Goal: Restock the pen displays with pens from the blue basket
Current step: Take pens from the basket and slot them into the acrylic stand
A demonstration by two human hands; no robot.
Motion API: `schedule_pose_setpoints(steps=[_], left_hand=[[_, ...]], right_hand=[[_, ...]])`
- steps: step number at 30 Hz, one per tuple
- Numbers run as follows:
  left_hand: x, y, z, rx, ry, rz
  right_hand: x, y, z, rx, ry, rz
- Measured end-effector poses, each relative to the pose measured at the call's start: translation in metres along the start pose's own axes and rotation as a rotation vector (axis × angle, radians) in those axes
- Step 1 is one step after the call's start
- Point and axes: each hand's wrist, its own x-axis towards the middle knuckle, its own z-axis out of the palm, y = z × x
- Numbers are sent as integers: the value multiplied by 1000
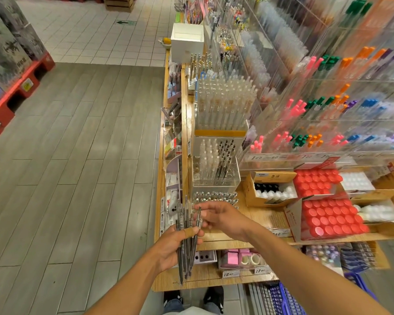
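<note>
Left hand grips pen bundle, long axis pointing away. Right hand pinches 1 pen off its top; clear display just beyond, right hand nearer.

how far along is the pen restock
Midway, it seems. The clear pen display already holds some dark pens but looks partly filled. The left hand grips a bundle of pens; the right hand pinches one from it. The blue basket sits by the feet, contents unclear.
</note>
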Motion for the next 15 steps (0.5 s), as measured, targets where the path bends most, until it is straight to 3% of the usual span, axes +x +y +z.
schedule_pose_setpoints(steps=[4, 9, 15], left_hand=[[4, -1, 10, 2, 46, -29], [10, -5, 16, 53, 153, -69], [12, -10, 13, 50, 141, -65]], right_hand=[[-9, 5, -12, 2, 76, -70], [-26, 3, -37, -93, 359, -283], [-49, 8, -72, -448, 600, -507]])
